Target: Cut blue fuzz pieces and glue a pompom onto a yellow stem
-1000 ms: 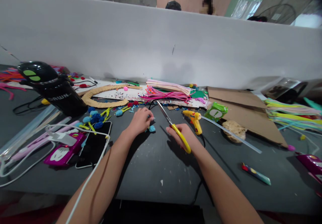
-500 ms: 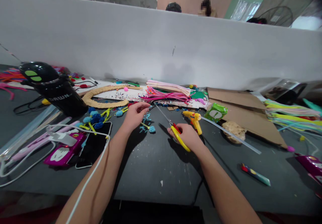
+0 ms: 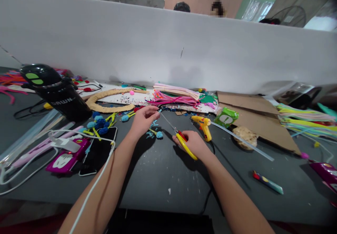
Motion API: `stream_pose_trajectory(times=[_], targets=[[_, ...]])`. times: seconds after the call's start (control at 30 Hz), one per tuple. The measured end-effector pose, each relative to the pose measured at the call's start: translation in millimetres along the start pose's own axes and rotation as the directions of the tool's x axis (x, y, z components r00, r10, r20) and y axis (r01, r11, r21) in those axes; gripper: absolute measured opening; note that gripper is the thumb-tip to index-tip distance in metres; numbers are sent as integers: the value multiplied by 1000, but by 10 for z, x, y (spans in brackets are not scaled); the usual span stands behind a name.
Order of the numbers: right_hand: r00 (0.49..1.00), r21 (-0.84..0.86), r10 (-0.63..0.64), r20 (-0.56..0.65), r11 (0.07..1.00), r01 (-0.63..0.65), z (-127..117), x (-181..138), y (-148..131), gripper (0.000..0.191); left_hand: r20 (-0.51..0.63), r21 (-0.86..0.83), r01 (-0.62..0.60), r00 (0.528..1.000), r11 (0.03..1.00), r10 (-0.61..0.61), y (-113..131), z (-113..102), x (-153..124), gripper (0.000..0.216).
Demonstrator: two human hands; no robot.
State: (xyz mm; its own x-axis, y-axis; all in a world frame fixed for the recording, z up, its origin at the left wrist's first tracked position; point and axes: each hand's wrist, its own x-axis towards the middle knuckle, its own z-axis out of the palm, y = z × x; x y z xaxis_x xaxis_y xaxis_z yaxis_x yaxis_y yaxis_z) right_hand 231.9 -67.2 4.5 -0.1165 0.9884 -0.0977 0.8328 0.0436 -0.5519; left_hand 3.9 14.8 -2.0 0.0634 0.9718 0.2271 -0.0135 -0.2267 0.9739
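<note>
My right hand (image 3: pixel 193 142) is closed on scissors (image 3: pixel 188 149) with yellow and red handles, their blades pointing up and left toward my other hand. With fingers pinched, my left hand (image 3: pixel 144 121) holds a small light-blue pipe cleaner piece (image 3: pixel 159 111) at the blade tips. Whether the blades touch it is hard to tell. Below these fingers lie several cut blue bits (image 3: pixel 152 134) and a blue pompom (image 3: pixel 159 135) on a yellow-green stem.
A yellow glue gun (image 3: pixel 202 124) lies right of centre beside a green packet (image 3: pixel 226 117). Pink pipe cleaners (image 3: pixel 176 99) lie behind, near a tan padded ring (image 3: pixel 102 100). At left are a black tumbler (image 3: pixel 63 99), a phone (image 3: pixel 100 155) and a purple power strip (image 3: pixel 70 156). Cardboard (image 3: pixel 258 121) rests at right.
My right hand and the scissors have shifted slightly left, bringing the blades nearer my left fingers. My left hand has moved a little to the right.
</note>
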Motion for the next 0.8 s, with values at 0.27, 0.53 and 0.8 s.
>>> stream_pose_trajectory(times=[0.27, 0.53, 0.8], targets=[[1000, 5, -10, -9, 1000, 10, 21, 6, 16, 42, 7, -4, 30, 1000, 1000, -30, 88, 28, -21, 38], [1000, -4, -12, -15, 1000, 12, 37, 8, 10, 42, 56, 41, 28, 998, 999, -30, 113, 34, -35, 35], [1000, 2, -16, -3, 1000, 16, 42, 11, 10, 43, 46, 54, 62, 997, 997, -65, 145, 36, -38, 34]])
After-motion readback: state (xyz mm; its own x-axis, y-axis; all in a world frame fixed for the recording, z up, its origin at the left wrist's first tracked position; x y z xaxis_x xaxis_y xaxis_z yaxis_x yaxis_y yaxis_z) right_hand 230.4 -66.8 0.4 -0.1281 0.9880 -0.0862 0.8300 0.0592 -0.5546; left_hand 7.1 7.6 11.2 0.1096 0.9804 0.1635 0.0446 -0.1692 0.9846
